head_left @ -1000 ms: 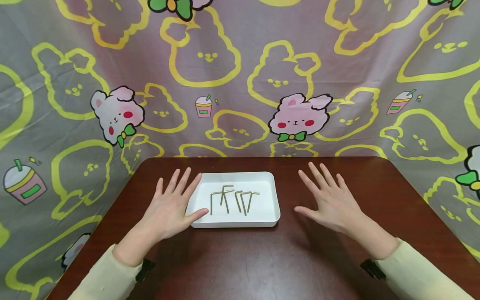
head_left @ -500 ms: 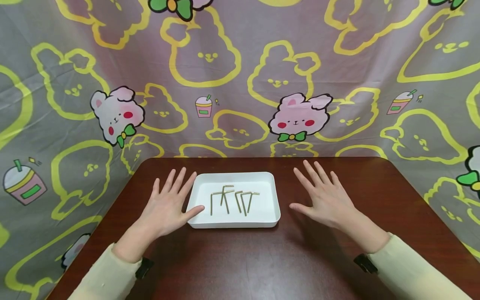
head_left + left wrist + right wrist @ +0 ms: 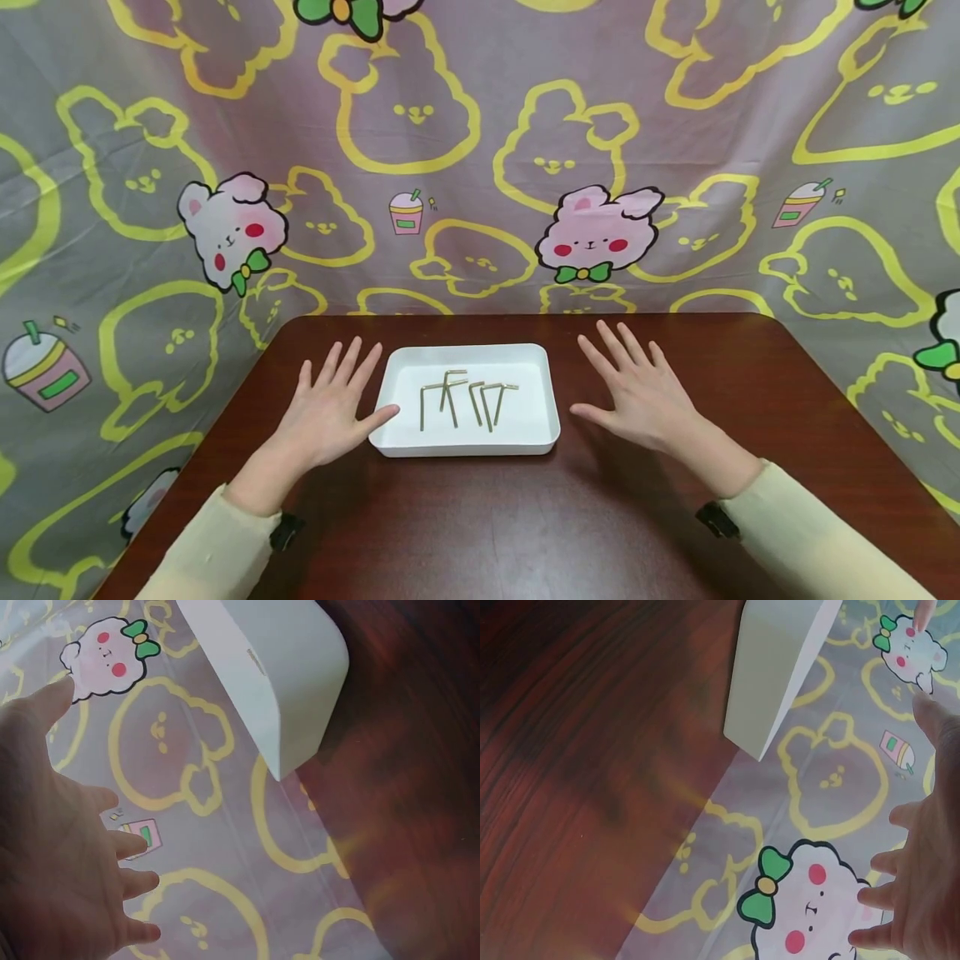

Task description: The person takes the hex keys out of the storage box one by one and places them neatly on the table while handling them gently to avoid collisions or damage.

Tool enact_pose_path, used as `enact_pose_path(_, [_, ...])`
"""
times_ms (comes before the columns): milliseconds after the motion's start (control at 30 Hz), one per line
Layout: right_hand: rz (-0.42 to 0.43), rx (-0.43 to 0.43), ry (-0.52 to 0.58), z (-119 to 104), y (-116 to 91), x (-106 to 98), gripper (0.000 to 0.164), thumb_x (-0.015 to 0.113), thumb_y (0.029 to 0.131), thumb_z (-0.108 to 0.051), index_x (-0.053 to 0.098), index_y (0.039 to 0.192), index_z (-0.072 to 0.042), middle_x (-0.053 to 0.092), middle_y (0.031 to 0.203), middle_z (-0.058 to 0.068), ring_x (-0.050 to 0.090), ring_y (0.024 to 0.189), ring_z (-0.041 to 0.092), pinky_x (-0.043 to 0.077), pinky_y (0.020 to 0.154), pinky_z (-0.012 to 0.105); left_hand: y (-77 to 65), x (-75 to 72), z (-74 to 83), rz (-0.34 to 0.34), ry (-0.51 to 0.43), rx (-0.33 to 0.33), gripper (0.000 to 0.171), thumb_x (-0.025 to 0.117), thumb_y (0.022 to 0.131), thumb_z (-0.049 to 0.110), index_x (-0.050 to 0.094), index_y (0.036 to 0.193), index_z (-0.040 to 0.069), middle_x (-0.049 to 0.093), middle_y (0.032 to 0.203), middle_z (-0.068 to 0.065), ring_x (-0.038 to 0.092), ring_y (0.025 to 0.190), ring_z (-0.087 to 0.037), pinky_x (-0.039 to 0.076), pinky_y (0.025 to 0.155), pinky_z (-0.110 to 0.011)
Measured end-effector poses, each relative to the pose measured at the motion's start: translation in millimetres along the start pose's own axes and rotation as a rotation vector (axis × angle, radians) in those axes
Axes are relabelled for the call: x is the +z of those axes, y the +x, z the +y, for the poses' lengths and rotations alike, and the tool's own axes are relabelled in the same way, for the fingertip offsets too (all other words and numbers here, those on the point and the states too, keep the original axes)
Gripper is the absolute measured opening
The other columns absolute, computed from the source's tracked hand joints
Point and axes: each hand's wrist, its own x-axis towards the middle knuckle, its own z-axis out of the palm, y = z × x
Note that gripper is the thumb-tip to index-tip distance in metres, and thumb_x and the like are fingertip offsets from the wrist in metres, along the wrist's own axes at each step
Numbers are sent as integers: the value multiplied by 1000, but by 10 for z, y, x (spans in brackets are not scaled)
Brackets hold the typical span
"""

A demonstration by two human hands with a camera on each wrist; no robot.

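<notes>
Several brass-coloured L-shaped hex keys [image 3: 475, 404] lie loosely in a white rectangular tray [image 3: 465, 448], some crossing one another. To the tray's left, my left hand [image 3: 322, 417] is held with its fingers spread and nothing in it; the thumb overlaps the tray's left rim in the head view. On the other side my right hand [image 3: 645, 400] is likewise spread and holds nothing, apart from the tray. Each wrist view shows the tray's outer wall, with the left hand [image 3: 60, 855] and the right hand [image 3: 930, 855] at the edges; the keys are hidden there.
The tray stands on a dark reddish-brown table [image 3: 495, 533], toward its far edge. A grey curtain [image 3: 480, 167] with yellow outlines and cartoon rabbits hangs behind the table and along both sides. Dark wrist straps [image 3: 287, 531] show at the cuffs of the light sleeves.
Both hands have drifted to the left in the head view, the left one away from the tray and the right one nearer to it. The tray and hex keys have stayed put.
</notes>
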Motion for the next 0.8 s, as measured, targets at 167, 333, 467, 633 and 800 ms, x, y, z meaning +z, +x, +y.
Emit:
enact_pose_path(167, [1,-6,5,-24,37,25,93,55,84,-69,27,154,-14,17,159,17,15,143,40,19,106,66,16,63,-57,-11,-33,-21,94,42,89,72,15,157,13,12,160,-21,7,144,-43,4,106,-69])
enact_pose_path(333, [-2,-12,13,-42,66,45,93,56,85,-67,26,155,-15,17,159,18,15,144,40,19,106,66,39,118,-107,-20,-95,-37,92,43,91,70,13,157,13,11,159,-21,7,144,-44,4,106,-70])
enact_pose_path(467, [-5,-13,22,-60,91,52,92,56,85,-66,26,155,-15,16,159,17,14,144,40,18,107,65,65,167,-176,-36,-179,-55,92,46,92,67,12,157,12,12,159,-22,9,144,-43,6,106,-69])
enact_pose_path(633, [-2,-21,20,-79,109,62,92,57,85,-66,26,155,-15,17,159,17,16,143,40,20,106,65,104,245,-290,-52,-325,-76,91,51,93,61,11,156,9,11,159,-22,11,144,-42,13,106,-69])
enact_pose_path(800, [6,-25,11,-87,101,80,92,56,85,-66,27,155,-15,19,158,18,18,143,41,22,106,65,137,320,-380,-89,-471,-103,96,53,92,61,7,156,6,9,159,-23,13,143,-43,19,107,-64])
